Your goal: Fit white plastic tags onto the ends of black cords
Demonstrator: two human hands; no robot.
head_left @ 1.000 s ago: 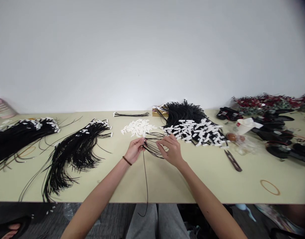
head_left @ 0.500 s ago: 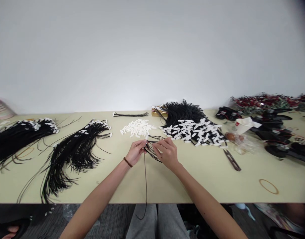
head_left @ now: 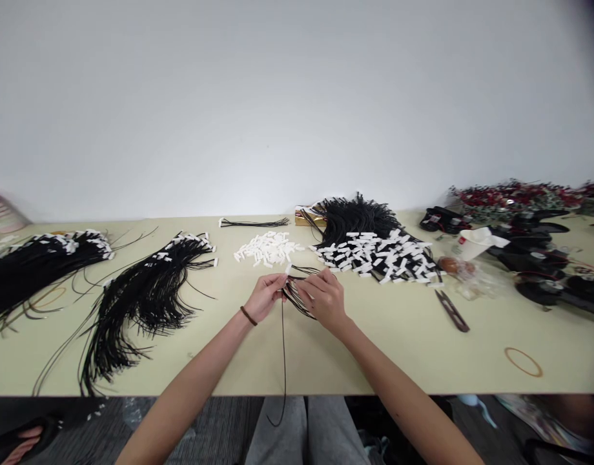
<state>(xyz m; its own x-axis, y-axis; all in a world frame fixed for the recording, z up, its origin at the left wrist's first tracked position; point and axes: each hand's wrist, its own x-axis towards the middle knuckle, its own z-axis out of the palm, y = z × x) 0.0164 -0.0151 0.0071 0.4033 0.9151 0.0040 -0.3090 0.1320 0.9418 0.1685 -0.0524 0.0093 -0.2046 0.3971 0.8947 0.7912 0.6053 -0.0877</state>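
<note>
My left hand [head_left: 266, 296] is closed on a white plastic connector [head_left: 288, 268] at the end of a bunch of black wires [head_left: 297, 303]. Thumb and fingers of my right hand [head_left: 323, 294] pinch at those wires just right of the connector; which wire they grip is hidden. One long black wire [head_left: 284, 349] hangs from the left fingers down past the table's front edge. Beyond my hands lies a heap of loose white connectors [head_left: 268, 248]. Behind it rests a single wired harness [head_left: 253, 223].
Wire bundles with white connectors lie at the left [head_left: 142, 297] and far left [head_left: 40, 261]. At the right back is a large pile of connectors and black wires [head_left: 359, 216]. Thread snips [head_left: 452, 312], a rubber band [head_left: 523, 362] and a paper cup [head_left: 476, 243] sit to the right.
My right fingers have shifted slightly left, closer to the connector. More of the white connector shows above my left thumb. The heaps stay as they were.
</note>
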